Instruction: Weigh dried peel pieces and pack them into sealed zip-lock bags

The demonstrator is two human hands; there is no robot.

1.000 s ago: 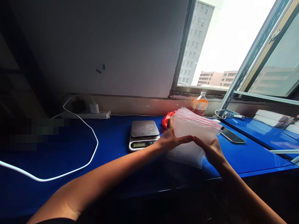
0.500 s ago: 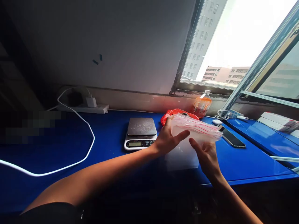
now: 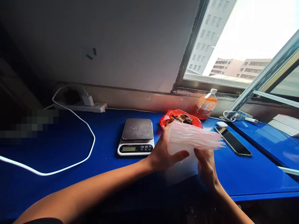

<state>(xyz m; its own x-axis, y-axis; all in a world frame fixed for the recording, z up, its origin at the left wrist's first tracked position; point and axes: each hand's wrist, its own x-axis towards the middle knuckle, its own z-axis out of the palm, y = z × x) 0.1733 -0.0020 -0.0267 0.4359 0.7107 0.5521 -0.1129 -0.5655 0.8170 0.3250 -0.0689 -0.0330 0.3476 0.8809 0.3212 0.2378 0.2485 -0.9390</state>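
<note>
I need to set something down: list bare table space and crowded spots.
Bare: between the white cable and the scale; also the patch bordered by the right hand, the phone and the table's front edge. Crowded: behind the plastic bags, where the red bag and bottle sit close together.

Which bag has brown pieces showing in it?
The red plastic bag, open on the blue table; the whitish zip bags are held between left hand and right hand.

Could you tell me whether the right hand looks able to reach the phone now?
Probably yes: the phone lies largely uncovered on the blue table beyond the right hand, though that hand would first release the plastic bags.
</note>
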